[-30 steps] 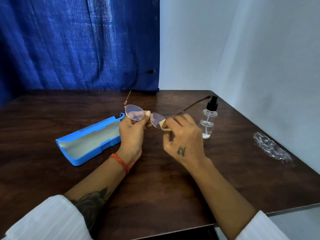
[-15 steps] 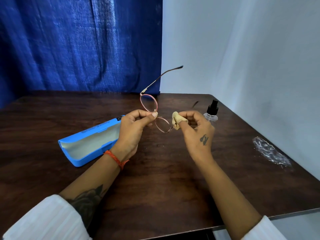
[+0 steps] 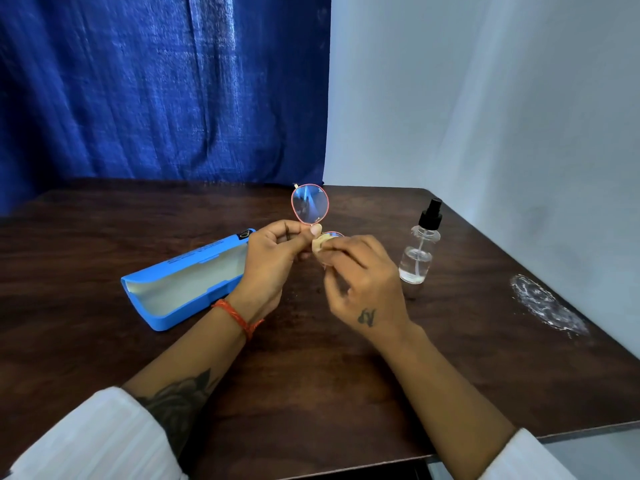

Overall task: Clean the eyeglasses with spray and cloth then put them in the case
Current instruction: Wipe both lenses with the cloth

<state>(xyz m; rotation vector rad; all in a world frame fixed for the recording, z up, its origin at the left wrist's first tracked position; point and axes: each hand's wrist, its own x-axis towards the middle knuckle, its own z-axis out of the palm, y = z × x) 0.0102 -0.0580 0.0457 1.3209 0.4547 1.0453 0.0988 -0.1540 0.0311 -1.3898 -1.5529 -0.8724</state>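
— Since half a second ago the eyeglasses (image 3: 310,209) have turned: one lens now stands up facing the camera, and the long temple arm that stuck out toward the curtain no longer shows. The right hand (image 3: 363,282) has closed in over the lower lens.

— Why held up like that, off the surface (image 3: 311,375)?

— So both sides of a lens can be reached, I'd say. The left hand (image 3: 273,258) pinches the frame at the bridge between thumb and forefinger, which steadies it without smearing glass. The right hand's fingers are curled on the small cream cloth (image 3: 320,244), pressing it against the lower lens.

— And the rest?

— The spray bottle (image 3: 419,247) stands upright toward the right edge, just beside the right hand, untouched. The blue case (image 3: 187,282) lies open toward the left edge, lid back, lining exposed, likely kept ready for the glasses.

— So wiping is underway?

— That's my reading; the casing step is not yet done.
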